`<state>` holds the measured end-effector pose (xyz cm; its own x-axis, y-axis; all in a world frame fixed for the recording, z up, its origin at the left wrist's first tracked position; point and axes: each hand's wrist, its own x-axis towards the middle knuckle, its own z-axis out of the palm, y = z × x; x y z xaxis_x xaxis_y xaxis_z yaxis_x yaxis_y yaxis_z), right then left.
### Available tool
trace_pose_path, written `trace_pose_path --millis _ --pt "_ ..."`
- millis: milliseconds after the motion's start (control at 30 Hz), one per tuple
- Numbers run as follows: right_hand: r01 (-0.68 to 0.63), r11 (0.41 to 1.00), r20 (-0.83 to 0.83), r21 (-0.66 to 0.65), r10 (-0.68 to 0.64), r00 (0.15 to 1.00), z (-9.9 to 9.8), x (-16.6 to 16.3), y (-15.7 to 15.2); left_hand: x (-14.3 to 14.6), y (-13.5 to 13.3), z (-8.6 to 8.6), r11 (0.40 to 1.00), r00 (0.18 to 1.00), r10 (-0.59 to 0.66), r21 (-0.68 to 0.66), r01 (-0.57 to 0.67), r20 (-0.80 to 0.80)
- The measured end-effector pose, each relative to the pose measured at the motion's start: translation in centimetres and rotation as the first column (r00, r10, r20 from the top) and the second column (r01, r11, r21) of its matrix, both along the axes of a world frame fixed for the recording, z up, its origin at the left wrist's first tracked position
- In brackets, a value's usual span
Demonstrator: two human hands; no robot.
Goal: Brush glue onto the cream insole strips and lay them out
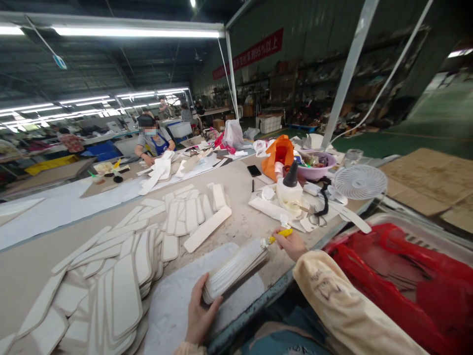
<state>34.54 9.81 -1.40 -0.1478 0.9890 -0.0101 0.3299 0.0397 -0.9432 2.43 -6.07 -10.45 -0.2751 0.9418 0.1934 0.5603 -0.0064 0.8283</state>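
Observation:
My left hand (pixel 201 305) grips the near end of a fanned stack of white strips (pixel 236 268), its thumb and fingers on either side of the rounded end. The strips lie over a white sheet (pixel 173 296) near the table edge. In my right hand (pixel 291 244) is a glue brush (pixel 281 233) with a yellow handle, closed between thumb and fingers. Its whitish bristles touch the far end of the stack. Just beyond stands a white container (pixel 290 193) with a dark cone on it. Many loose white strips (pixel 125 291) lie piled to the left.
A black phone (pixel 253 170), an orange bag (pixel 276 153), a pink basin (pixel 318 170) and a white fan (pixel 360 182) stand at the back right. On my right is a crate lined with red plastic (pixel 402 261). Across the table a co-worker (pixel 157 140) handles white pieces.

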Motion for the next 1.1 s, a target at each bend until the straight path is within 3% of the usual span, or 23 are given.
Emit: trace_pose_path --millis 133,300,367,433,467,533,767,933,1100 --pt "0.087 0.995 -0.119 0.039 -0.082 0.989 0.6 1.9 -0.5 -0.2 -0.4 0.6 0.999 0.995 -0.004 -0.047 0.009 0.104" --pt "0.224 0.963 -0.486 -0.146 -0.267 0.832 0.0 3.9 -1.8 -1.8 0.2 0.7 0.997 0.949 0.048 -0.065 -0.029 0.312" --pt "0.253 0.954 -0.567 -0.163 -0.300 0.767 -0.5 4.7 -2.3 -3.1 1.5 1.1 0.989 0.966 0.138 -0.074 -0.125 0.216" --pt "0.281 0.944 -0.620 -0.172 -0.325 0.714 -0.8 5.2 -2.7 -4.8 3.5 1.8 0.975 0.976 0.216 -0.039 -0.217 -0.037" --pt "0.296 0.938 -0.635 -0.180 -0.341 0.693 -0.9 5.3 -2.8 -5.6 4.7 2.2 0.970 0.953 0.237 -0.014 -0.243 -0.187" --pt "0.307 0.930 -0.645 -0.201 -0.362 0.673 -1.0 5.4 -3.2 -7.2 7.2 2.8 0.963 0.914 0.257 0.006 -0.269 -0.316" --pt "0.316 0.921 -0.639 -0.227 -0.386 0.665 -1.6 5.5 -3.9 -9.2 13.0 2.9 0.953 0.844 0.229 -0.065 -0.296 -0.485" --pt "0.346 0.910 -0.617 -0.228 -0.410 0.672 -2.1 6.1 -4.4 -9.4 14.0 2.1 0.960 0.818 0.169 -0.095 -0.262 -0.550" --pt "0.352 0.906 -0.606 -0.234 -0.419 0.676 -1.9 5.9 -4.6 -9.7 13.9 1.4 0.959 0.801 0.211 -0.040 -0.280 -0.560"
